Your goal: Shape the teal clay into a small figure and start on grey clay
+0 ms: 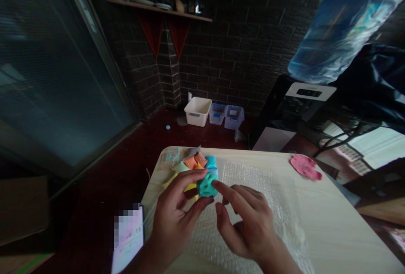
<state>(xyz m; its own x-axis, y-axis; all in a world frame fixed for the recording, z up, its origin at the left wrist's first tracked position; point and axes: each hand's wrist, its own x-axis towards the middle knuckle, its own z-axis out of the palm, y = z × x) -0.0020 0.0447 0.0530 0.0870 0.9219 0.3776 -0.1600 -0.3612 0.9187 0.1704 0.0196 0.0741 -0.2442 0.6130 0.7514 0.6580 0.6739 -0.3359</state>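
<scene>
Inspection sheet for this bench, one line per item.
Surface: light wood table, bubble wrap spread on it
Job's things: pitted green lump; colored packets behind it
Clutter: flattened pink piece near far right corner
Grippers: left hand holds lump; right hand's index finger at its side
Cables: nothing clearly seen
Surroundings: white bin on floor, water dispenser right, brick wall

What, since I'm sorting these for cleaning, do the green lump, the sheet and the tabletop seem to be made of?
The green lump looks like soft modelling clay, fairly matte, with dents in it. The sheet is probably clear plastic bubble wrap: glossy, covered in small bumps. The tabletop looks like smooth pale wood with faint grain, though it could be laminate.
</scene>
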